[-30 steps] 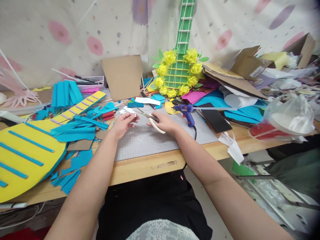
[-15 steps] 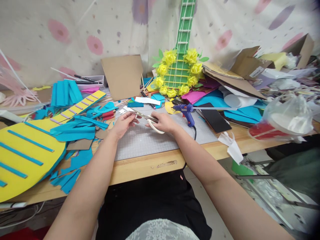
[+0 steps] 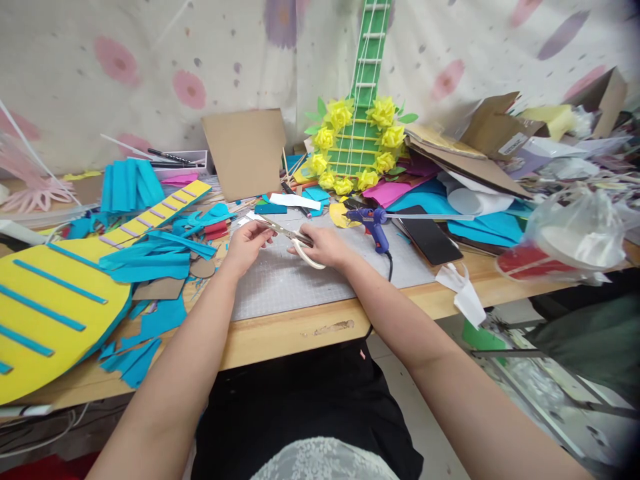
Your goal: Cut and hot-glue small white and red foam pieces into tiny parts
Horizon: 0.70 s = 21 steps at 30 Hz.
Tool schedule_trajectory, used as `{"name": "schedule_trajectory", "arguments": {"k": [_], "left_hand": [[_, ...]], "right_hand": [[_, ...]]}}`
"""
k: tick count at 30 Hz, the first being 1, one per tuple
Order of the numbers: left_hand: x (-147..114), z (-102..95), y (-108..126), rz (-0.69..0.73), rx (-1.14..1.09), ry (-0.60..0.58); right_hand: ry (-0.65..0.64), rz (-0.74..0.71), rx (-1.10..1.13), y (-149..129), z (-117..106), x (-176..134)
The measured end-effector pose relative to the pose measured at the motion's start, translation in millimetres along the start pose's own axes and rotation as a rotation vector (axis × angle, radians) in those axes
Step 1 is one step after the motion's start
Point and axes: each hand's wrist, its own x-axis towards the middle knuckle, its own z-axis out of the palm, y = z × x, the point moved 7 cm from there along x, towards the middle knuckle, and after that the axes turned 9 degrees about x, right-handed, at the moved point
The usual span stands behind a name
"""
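Note:
Over the grey cutting mat (image 3: 280, 297), my right hand (image 3: 327, 247) grips a pair of scissors (image 3: 309, 255) with white handles, its blades pointing left. My left hand (image 3: 247, 245) is closed in a pinch at the blade tips; whatever lies between its fingers is too small to make out. White paper scraps (image 3: 245, 219) lie just behind the left fingers. To the right of the scissors rests a blue glue gun (image 3: 374, 227) with a long clear glue stick in it. A green guitar model (image 3: 356, 143) ringed with yellow paper flowers stands behind the mat.
On the left lie a yellow guitar-shaped piece (image 3: 65, 300) and blue paper scraps (image 3: 155, 260). A black phone (image 3: 433, 239) is at the mat's right. Further right stand a bagged red-and-white tub (image 3: 543, 257) and piled cardboard (image 3: 465, 157). The table's front edge (image 3: 295, 343) is near my lap.
The scissors and my right hand have shifted very slightly to the left. My left hand stays pinched at the blade tips, and the things on the table are unmoved.

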Motion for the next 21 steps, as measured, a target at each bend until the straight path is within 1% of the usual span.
{"name": "schedule_trajectory", "arguments": {"k": [8,14,21], "left_hand": [[1,-4.0,2,0.022,0.032,0.045],[-1,1.8,0,0.0,0.074,0.014],[-2,10.4,3,0.048,0.103,-0.028]], "right_hand": [[0.025,-0.002,-0.014,-1,2,0],[-0.046,-0.035,0.033,-5,10,1],[-0.022,-0.076,0.047,-8,15,3]]}}
